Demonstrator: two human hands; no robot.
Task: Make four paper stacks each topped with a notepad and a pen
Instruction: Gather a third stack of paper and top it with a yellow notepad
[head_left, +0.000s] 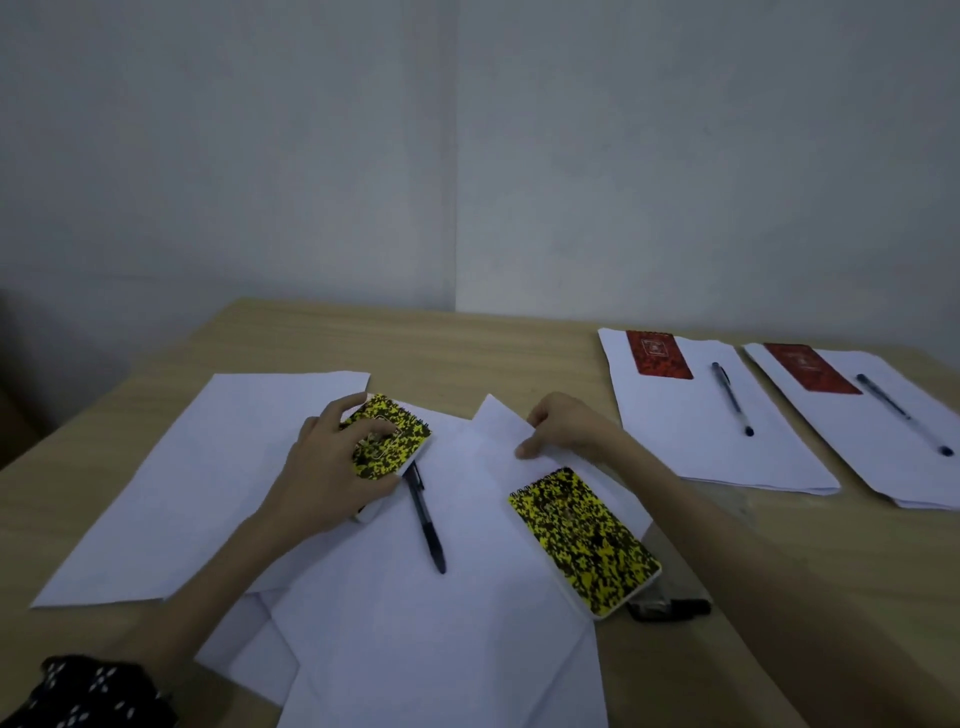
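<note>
— while the left hand (332, 467) grips a yellow notepad (387, 436) over loose paper (415, 623), what is the right hand (563, 426) doing?
— pinching a sheet's edge (498, 421); a second yellow notepad (584, 540) lies just beside it, a black pen (427, 519) between the two.
— and the surface?
— a pale wooden table (467, 343) against a bare grey wall (311, 156); a clean sheet (208, 467) on the left; at far right two paper stacks (701, 441), each with a red notepad (658, 353) and a pen (732, 397); another pen (670, 608) peeks out near the table edge.

Both hands (337, 467) (563, 428) curled, gripping.
</note>
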